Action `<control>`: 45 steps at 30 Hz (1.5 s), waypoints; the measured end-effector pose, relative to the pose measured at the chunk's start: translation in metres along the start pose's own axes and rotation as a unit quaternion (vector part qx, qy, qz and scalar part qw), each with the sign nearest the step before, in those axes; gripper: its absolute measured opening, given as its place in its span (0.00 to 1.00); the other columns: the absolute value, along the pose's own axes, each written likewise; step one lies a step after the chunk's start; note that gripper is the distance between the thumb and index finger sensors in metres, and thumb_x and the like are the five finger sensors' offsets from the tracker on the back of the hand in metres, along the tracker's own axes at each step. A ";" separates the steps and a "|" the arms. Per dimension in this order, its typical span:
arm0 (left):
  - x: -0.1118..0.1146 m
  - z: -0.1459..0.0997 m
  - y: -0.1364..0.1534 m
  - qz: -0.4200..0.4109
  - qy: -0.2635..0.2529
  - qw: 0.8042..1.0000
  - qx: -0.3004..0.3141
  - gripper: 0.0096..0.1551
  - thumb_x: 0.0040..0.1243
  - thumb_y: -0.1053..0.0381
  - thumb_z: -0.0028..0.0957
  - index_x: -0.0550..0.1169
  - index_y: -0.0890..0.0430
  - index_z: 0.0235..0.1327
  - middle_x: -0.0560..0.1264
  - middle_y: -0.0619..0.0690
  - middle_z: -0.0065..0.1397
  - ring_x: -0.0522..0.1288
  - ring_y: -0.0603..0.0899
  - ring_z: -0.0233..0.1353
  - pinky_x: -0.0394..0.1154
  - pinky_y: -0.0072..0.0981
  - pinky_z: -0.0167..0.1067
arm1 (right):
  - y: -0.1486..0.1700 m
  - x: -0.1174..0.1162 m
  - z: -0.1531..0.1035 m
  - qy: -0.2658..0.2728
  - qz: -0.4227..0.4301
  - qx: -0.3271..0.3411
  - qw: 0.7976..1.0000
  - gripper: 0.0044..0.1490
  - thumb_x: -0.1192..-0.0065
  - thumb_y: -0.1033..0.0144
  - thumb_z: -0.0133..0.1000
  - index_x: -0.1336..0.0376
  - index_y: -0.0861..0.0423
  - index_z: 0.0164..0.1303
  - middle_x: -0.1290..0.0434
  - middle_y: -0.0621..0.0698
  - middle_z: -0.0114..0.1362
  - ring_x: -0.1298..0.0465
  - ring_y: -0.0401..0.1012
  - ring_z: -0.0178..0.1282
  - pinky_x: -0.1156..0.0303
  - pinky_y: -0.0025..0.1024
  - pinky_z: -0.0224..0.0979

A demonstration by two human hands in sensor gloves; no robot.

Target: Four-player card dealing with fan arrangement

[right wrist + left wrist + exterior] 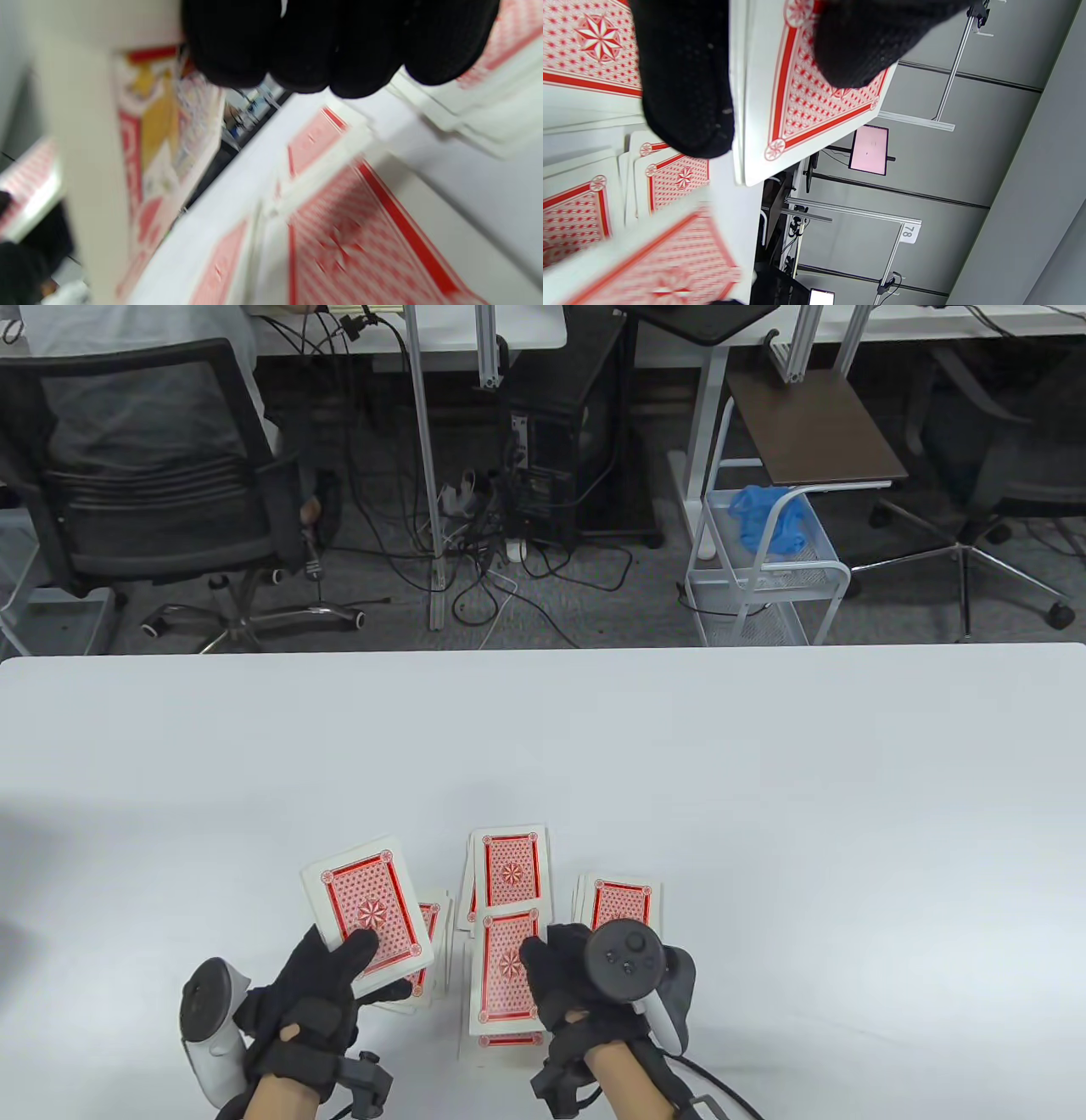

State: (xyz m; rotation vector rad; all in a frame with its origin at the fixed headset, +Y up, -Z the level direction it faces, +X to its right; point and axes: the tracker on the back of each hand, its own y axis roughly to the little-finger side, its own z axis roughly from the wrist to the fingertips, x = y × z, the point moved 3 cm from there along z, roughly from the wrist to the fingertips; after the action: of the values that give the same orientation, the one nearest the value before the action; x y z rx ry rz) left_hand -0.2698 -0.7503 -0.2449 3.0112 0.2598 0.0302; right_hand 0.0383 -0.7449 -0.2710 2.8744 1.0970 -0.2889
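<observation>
My left hand (339,963) grips the deck of red-backed cards (369,912) just above the table, thumb on its top card. The deck also shows in the left wrist view (806,101) between my gloved fingers (687,84). My right hand (543,963) pinches a single card (507,967) by its right edge, low over the near pile (507,1040). In the blurred right wrist view this card (165,127) shows a yellow and red court-card face. Other dealt piles lie face down: one under the deck (431,929), one farther out (509,869), one by my right hand (624,903).
The white table (543,746) stretches far and to both sides of the cards. Its far edge runs across the middle of the table view. Beyond it stand an office chair (144,492), a computer tower (560,432) and a white cart (764,560).
</observation>
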 end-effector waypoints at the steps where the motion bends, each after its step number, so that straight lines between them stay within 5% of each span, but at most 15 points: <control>1: 0.000 0.000 -0.001 0.000 0.001 1.000 0.001 0.28 0.65 0.50 0.58 0.75 0.53 0.72 0.85 0.51 0.69 0.91 0.62 0.60 0.92 0.44 0.46 | -0.003 -0.005 0.001 -0.023 -0.023 -0.004 0.999 0.23 0.39 0.57 0.64 0.23 0.64 0.41 0.30 0.67 0.65 0.33 0.69 0.67 0.37 0.75 0.65; 5: 0.002 -0.001 -0.004 0.006 0.010 1.000 0.007 0.28 0.65 0.50 0.58 0.76 0.53 0.71 0.85 0.51 0.69 0.91 0.62 0.60 0.92 0.44 0.46 | -0.011 -0.025 0.003 -0.098 -0.131 -0.005 0.987 0.24 0.33 0.58 0.63 0.23 0.66 0.50 0.34 0.70 0.70 0.37 0.71 0.70 0.41 0.78 0.67; 8: 0.006 -0.001 -0.005 0.011 0.018 1.000 0.009 0.28 0.66 0.50 0.58 0.76 0.54 0.71 0.85 0.51 0.69 0.91 0.62 0.60 0.92 0.44 0.46 | -0.017 -0.036 0.001 -0.067 -0.249 -0.007 0.966 0.24 0.31 0.58 0.62 0.23 0.67 0.50 0.34 0.70 0.69 0.37 0.71 0.69 0.41 0.78 0.66; 11: 0.007 -0.001 -0.004 0.017 0.021 1.000 0.009 0.28 0.66 0.50 0.58 0.76 0.54 0.71 0.85 0.51 0.69 0.91 0.63 0.59 0.92 0.44 0.46 | -0.023 -0.048 0.000 -0.044 -0.401 -0.003 0.915 0.26 0.31 0.53 0.62 0.23 0.66 0.45 0.33 0.68 0.68 0.36 0.71 0.69 0.42 0.78 0.67; 14: 0.008 -0.001 -0.003 0.021 0.025 0.999 0.006 0.28 0.66 0.50 0.58 0.76 0.54 0.71 0.85 0.51 0.69 0.91 0.63 0.59 0.92 0.44 0.46 | -0.021 -0.057 0.002 -0.084 -0.487 -0.020 0.869 0.27 0.38 0.46 0.63 0.25 0.60 0.40 0.31 0.64 0.67 0.34 0.68 0.69 0.42 0.77 0.69; 17: 0.011 0.000 0.000 0.027 0.032 0.999 0.000 0.28 0.66 0.50 0.58 0.76 0.54 0.71 0.86 0.51 0.68 0.91 0.62 0.59 0.92 0.44 0.46 | -0.033 -0.047 0.000 -0.045 -0.440 0.032 0.896 0.25 0.39 0.51 0.64 0.26 0.60 0.51 0.33 0.67 0.72 0.35 0.69 0.72 0.41 0.77 0.69; 18: 0.013 0.000 0.001 0.028 0.036 0.999 -0.003 0.28 0.66 0.50 0.58 0.76 0.54 0.71 0.85 0.51 0.69 0.91 0.62 0.59 0.92 0.44 0.46 | -0.041 -0.038 -0.005 0.001 -0.387 0.065 0.920 0.25 0.43 0.54 0.65 0.27 0.60 0.56 0.31 0.68 0.72 0.32 0.69 0.70 0.38 0.75 0.67; 22: 0.027 0.000 0.006 0.025 0.061 0.998 -0.013 0.28 0.67 0.50 0.57 0.76 0.53 0.71 0.86 0.50 0.68 0.92 0.61 0.59 0.93 0.43 0.45 | -0.060 -0.006 -0.023 0.112 -0.120 0.149 0.975 0.37 0.59 0.54 0.66 0.31 0.67 0.69 0.19 0.65 0.63 0.15 0.58 0.49 0.22 0.63 0.51; 25: 0.038 -0.003 0.008 0.033 0.072 0.997 -0.018 0.28 0.71 0.50 0.55 0.78 0.52 0.68 0.87 0.48 0.66 0.93 0.59 0.56 0.94 0.40 0.43 | -0.067 0.003 -0.028 0.110 -0.032 0.166 0.979 0.43 0.56 0.46 0.65 0.34 0.69 0.72 0.20 0.64 0.63 0.14 0.55 0.46 0.20 0.60 0.49; 28: 0.047 -0.005 0.008 0.024 0.088 0.996 -0.017 0.28 0.75 0.49 0.52 0.80 0.50 0.66 0.89 0.46 0.63 0.94 0.58 0.52 0.94 0.38 0.39 | -0.075 0.005 -0.030 0.121 -0.088 0.177 0.973 0.43 0.39 0.39 0.61 0.38 0.63 0.70 0.25 0.54 0.60 0.19 0.51 0.51 0.20 0.55 0.53; 32: 0.048 -0.004 0.006 -0.010 0.107 0.994 -0.005 0.28 0.72 0.47 0.55 0.78 0.51 0.68 0.88 0.47 0.65 0.93 0.60 0.54 0.93 0.39 0.40 | -0.078 0.012 -0.028 0.133 -0.014 0.196 0.972 0.27 0.33 0.52 0.60 0.34 0.59 0.60 0.24 0.48 0.50 0.19 0.47 0.48 0.20 0.53 0.51; 36: 0.040 0.000 0.003 -0.049 0.130 0.990 0.000 0.28 0.69 0.49 0.57 0.76 0.51 0.71 0.86 0.49 0.68 0.92 0.62 0.57 0.92 0.43 0.43 | -0.078 0.016 -0.021 0.102 0.051 0.201 0.973 0.26 0.39 0.57 0.63 0.32 0.61 0.64 0.20 0.52 0.55 0.18 0.50 0.52 0.20 0.55 0.54; 40: 0.006 -0.003 -0.014 -0.008 0.019 1.000 0.019 0.27 0.69 0.50 0.56 0.77 0.53 0.69 0.87 0.50 0.66 0.93 0.62 0.54 0.93 0.42 0.41 | -0.068 0.014 -0.012 0.113 0.156 0.159 0.968 0.26 0.53 0.58 0.67 0.28 0.62 0.56 0.18 0.53 0.49 0.17 0.54 0.49 0.22 0.60 0.52; 43: -0.028 -0.011 -0.034 0.041 -0.064 0.996 0.050 0.27 0.68 0.50 0.56 0.77 0.53 0.69 0.88 0.50 0.65 0.93 0.61 0.54 0.93 0.41 0.40 | -0.060 0.011 -0.004 0.151 0.123 0.132 0.972 0.25 0.57 0.57 0.68 0.28 0.58 0.44 0.20 0.54 0.46 0.20 0.58 0.51 0.26 0.65 0.56; 45: -0.041 -0.014 -0.040 0.023 -0.087 0.994 0.064 0.27 0.68 0.50 0.56 0.77 0.53 0.69 0.87 0.50 0.65 0.93 0.62 0.54 0.93 0.41 0.40 | -0.058 0.002 0.007 0.129 0.105 0.099 0.981 0.23 0.53 0.58 0.67 0.27 0.59 0.38 0.22 0.59 0.53 0.24 0.62 0.57 0.30 0.68 0.60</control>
State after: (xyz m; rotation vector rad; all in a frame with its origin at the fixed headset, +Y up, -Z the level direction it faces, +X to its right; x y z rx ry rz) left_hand -0.3177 -0.7163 -0.2361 3.1205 0.1803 -0.2518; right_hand -0.0001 -0.7008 -0.2773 3.2454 0.8216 -0.0156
